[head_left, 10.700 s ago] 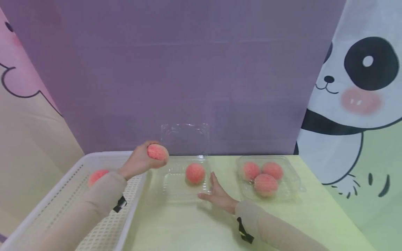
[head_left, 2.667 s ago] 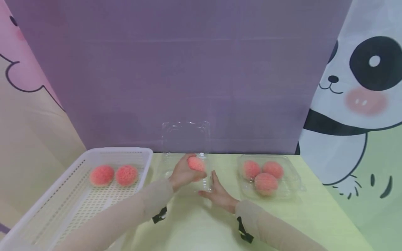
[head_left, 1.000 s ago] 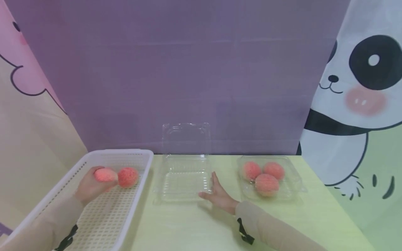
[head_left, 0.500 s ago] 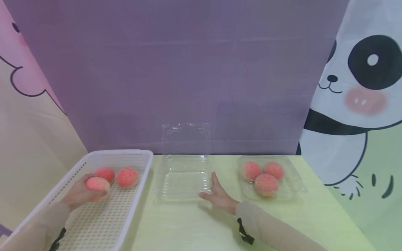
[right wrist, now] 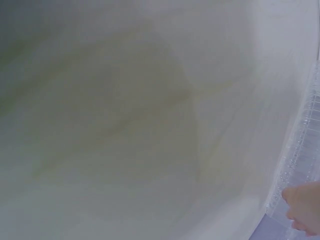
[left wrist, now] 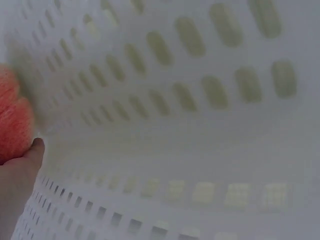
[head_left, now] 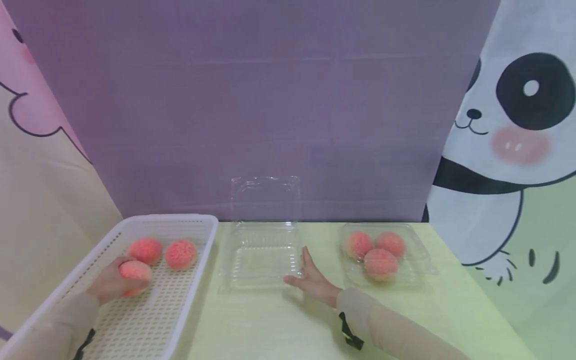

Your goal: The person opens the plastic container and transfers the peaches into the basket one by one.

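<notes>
In the head view, my left hand [head_left: 108, 284] grips a pink-red peach [head_left: 134, 273] low inside the white perforated basket [head_left: 171, 218]. Two more peaches lie just beyond it in the basket, a left peach [head_left: 146, 249] and a right peach [head_left: 181, 254]. The left wrist view catches the peach [left wrist: 14, 127] and part of the hand beside the basket wall. My right hand [head_left: 316, 281] has its fingers spread at the near right corner of a clear plastic clamshell [head_left: 265, 274]. Its lid stands up at the back and no peach is inside.
On the right of the pale table [head_left: 279, 325] sits a second clear clamshell [head_left: 416, 270], closed over three peaches [head_left: 381, 265]. A purple cloth backdrop [head_left: 288, 110] rises behind the table's far edge.
A peach in the open clamshell earlier is gone from it. My left hand has carried a peach from the clamshell leftward and down into the basket. The right hand stays put.
</notes>
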### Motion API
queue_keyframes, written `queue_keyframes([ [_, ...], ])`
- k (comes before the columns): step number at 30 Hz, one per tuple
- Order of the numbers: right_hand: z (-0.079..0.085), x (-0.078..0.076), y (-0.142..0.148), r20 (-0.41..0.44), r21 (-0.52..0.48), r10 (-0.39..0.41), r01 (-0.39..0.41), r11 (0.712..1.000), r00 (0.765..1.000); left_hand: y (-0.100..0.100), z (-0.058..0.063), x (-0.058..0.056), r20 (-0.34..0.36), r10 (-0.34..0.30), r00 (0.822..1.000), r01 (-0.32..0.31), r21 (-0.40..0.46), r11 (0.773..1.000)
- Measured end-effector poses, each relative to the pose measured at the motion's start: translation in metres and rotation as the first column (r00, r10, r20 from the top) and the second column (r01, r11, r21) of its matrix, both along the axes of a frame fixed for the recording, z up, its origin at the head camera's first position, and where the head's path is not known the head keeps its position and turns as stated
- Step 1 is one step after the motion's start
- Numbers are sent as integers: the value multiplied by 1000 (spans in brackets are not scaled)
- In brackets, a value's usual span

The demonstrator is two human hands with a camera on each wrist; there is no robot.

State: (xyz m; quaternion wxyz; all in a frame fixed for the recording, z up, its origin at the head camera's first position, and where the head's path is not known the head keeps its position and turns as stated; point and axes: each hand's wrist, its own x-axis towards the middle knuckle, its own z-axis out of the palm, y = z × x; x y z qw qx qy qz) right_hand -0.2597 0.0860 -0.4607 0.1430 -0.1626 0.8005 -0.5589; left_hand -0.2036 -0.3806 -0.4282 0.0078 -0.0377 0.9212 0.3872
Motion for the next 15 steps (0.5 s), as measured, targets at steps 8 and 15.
queue_keyframes([
  [8,3,1,-4,-3,-3,2,-2,1000,1000,-5,-10,-1,-61,-123,991,132,197,971],
  [15,4,2,-4,-5,2,-14,14,1000,1000,-14,-11,-5,-12,-119,993,120,58,991],
])
